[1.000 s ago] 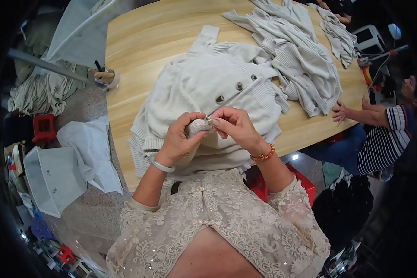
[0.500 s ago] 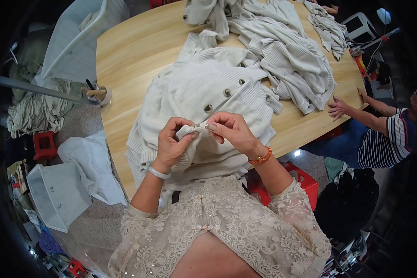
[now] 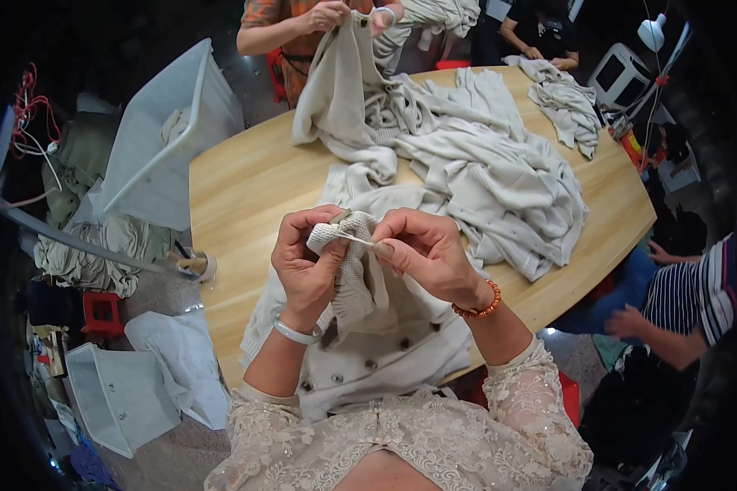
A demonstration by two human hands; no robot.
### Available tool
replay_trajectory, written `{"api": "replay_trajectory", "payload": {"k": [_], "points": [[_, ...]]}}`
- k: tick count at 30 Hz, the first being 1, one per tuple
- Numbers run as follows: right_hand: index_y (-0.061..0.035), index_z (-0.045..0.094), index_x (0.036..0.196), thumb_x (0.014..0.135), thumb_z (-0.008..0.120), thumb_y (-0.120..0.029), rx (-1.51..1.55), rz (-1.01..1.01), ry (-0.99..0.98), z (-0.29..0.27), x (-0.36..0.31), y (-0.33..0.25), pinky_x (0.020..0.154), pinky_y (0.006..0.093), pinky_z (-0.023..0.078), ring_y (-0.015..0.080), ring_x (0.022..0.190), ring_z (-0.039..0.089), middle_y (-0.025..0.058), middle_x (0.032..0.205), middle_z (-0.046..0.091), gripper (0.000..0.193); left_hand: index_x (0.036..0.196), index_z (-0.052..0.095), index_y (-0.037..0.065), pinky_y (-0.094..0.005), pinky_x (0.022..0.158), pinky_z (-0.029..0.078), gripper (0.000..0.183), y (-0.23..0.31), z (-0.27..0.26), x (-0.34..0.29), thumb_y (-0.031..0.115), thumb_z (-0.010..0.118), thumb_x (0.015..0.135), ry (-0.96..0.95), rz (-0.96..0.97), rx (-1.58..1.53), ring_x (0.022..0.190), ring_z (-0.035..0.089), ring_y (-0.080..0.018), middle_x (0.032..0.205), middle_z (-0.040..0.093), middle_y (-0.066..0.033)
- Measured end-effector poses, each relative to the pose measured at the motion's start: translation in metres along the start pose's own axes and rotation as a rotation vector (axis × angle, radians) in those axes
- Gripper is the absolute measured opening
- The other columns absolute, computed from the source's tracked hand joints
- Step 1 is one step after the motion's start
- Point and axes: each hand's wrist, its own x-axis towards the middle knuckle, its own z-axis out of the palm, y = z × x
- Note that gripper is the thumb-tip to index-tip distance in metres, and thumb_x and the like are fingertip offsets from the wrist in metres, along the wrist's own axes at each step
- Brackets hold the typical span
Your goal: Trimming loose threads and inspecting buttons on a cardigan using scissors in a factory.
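An off-white knit cardigan [image 3: 418, 352] with dark buttons lies over the near table edge, its ribbed band lifted in front of me. My left hand [image 3: 299, 263] is closed on a fold of that band, thumb below and fingers above. A dark greenish button [image 3: 341, 217] shows at the top of the fold, beside my left fingertips. Pale yarn strands [image 3: 356, 238] run from the fold to my right hand [image 3: 434, 255], whose thumb and forefinger pinch them. The rest of the cardigan hangs below both hands.
More off-white knitwear [image 3: 499, 172] is heaped on the wooden table [image 3: 237, 188]. Across it, a person in an orange patterned top [image 3: 274, 16] holds up a garment. A person in a striped shirt [image 3: 688, 295] is at the right. White bins [image 3: 139, 172] and a red stool [image 3: 102, 313] stand left.
Both hands have raised the band off the cardigan, and the yarn strands now show stretched between them. The view has tilted up, showing the person opposite. The striped-shirt person's hands have left the table.
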Motion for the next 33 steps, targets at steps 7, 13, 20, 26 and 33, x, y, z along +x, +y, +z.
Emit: {"api": "replay_trajectory", "payload": {"k": [7, 13, 20, 26, 33], "points": [[0.0004, 0.063, 0.093, 0.089, 0.060, -0.006, -0.239, -0.088, -0.002, -0.068, 0.039, 0.006, 0.056, 0.0184, 0.038, 0.0020, 0.065, 0.045, -0.0014, 0.079, 0.056, 0.008, 0.107, 0.053, 0.003, -0.0261, 0.085, 0.048, 0.033, -0.052, 0.022, 0.055, -0.002, 0.071, 0.080, 0.034, 0.103, 0.070, 0.098, 0.059, -0.0152, 0.112, 0.060, -0.0139], [-0.0001, 0.063, 0.093, 0.087, 0.061, -0.005, -0.330, -0.109, -0.031, -0.104, 0.062, 0.025, 0.056, 0.0210, 0.039, 0.0061, 0.063, 0.047, 0.0018, 0.079, 0.057, 0.008, 0.109, 0.052, 0.004, -0.0256, 0.084, 0.048, 0.034, -0.100, 0.029, 0.078, -0.003, 0.070, 0.081, 0.068, 0.173, 0.150, 0.098, 0.057, -0.0142, 0.114, 0.059, -0.0144], [-0.0002, 0.064, 0.091, 0.086, 0.062, -0.004, -0.387, -0.096, -0.049, -0.123, 0.083, 0.040, 0.055, 0.0220, 0.040, 0.0069, 0.063, 0.048, 0.0023, 0.078, 0.057, 0.007, 0.110, 0.052, 0.003, -0.0280, 0.086, 0.048, 0.035, -0.120, 0.023, 0.088, -0.007, 0.067, 0.080, 0.111, 0.181, 0.227, 0.101, 0.059, -0.0175, 0.115, 0.058, -0.0146], [0.0004, 0.064, 0.090, 0.086, 0.061, -0.004, -0.398, -0.086, -0.073, -0.136, 0.099, 0.048, 0.056, 0.0215, 0.041, 0.0062, 0.063, 0.049, 0.0024, 0.078, 0.059, 0.007, 0.109, 0.053, 0.002, -0.0275, 0.086, 0.048, 0.033, -0.132, 0.022, 0.097, -0.008, 0.067, 0.080, 0.172, 0.166, 0.261, 0.102, 0.059, -0.0176, 0.114, 0.059, -0.0134], [0.0014, 0.062, 0.097, 0.093, 0.061, -0.015, -0.232, 0.056, 0.007, -0.151, 0.129, 0.072, 0.057, 0.0172, 0.043, 0.0025, 0.063, 0.050, -0.0012, 0.079, 0.059, 0.017, 0.104, 0.057, -0.001, -0.0209, 0.072, 0.051, 0.025, -0.144, 0.016, 0.114, -0.005, 0.068, 0.082, 0.316, -0.186, 0.220, 0.085, 0.061, -0.0087, 0.100, 0.064, -0.0058]]}}
